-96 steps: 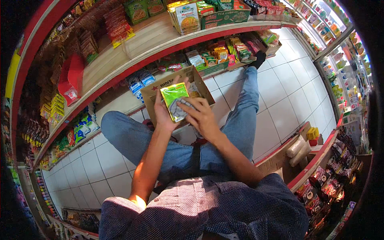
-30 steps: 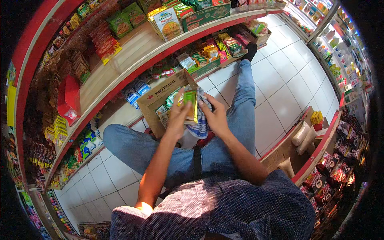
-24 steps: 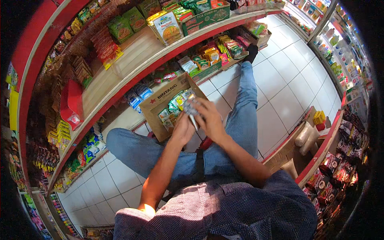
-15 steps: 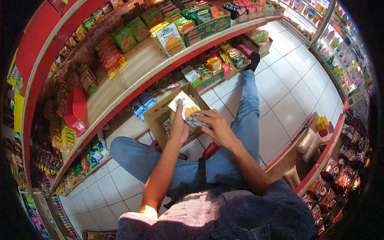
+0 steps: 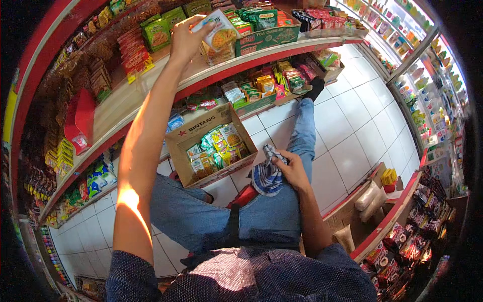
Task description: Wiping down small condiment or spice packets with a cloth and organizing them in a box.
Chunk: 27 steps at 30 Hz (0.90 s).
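At the top centre of the frame, your left hand (image 5: 190,39) has its grip closed on the left edge of a white packet (image 5: 220,36), tilted above the shelf (image 5: 128,103) and just beside a green carton (image 5: 266,39). Right of centre, your right hand (image 5: 293,172) clamps its grip on a blue-and-white cloth (image 5: 266,180), its loose end hanging lower left. Near the centre, an open cardboard box (image 5: 226,115) contains green, yellow and white sachets (image 5: 216,146).

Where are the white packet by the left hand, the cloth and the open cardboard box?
White packet (image 5: 223,37): head view, on the food picture on its front.
Cloth (image 5: 268,181): head view, on its lower, blue-and-white part.
Open cardboard box (image 5: 195,132): head view, on its far wall.
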{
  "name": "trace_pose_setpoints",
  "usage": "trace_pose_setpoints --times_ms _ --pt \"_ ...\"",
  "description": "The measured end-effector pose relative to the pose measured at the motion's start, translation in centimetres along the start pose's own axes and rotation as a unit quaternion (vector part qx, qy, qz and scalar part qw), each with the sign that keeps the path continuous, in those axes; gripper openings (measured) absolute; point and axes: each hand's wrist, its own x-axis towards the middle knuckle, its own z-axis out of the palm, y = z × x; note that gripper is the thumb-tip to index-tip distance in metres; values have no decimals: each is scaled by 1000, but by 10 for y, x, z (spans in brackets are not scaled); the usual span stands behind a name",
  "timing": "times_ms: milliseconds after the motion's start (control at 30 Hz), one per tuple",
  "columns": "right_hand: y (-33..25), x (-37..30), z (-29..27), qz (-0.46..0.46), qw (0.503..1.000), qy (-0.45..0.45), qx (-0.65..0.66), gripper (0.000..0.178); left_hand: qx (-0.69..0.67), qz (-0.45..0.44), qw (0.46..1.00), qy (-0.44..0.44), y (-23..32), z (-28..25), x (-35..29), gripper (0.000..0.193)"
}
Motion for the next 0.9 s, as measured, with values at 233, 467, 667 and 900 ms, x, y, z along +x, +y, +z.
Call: trace_pose_setpoints --times_ms 233,467,667,900 --pt "6 0 0 -14 1000 -15 -18 26 93 -9 995 -22 -39 5 34 42" --pt "6 2 2 -13 1000 -22 -5 26 131 24 990 -45 -43 0 42 33" --pt "6 1 0 -4 1000 -25 -8 27 156 165 972 -54 -34 4 32 35" --pt "6 3 -1 -7 999 -27 -34 28 244 133 958 -68 -29 -7 34 34"
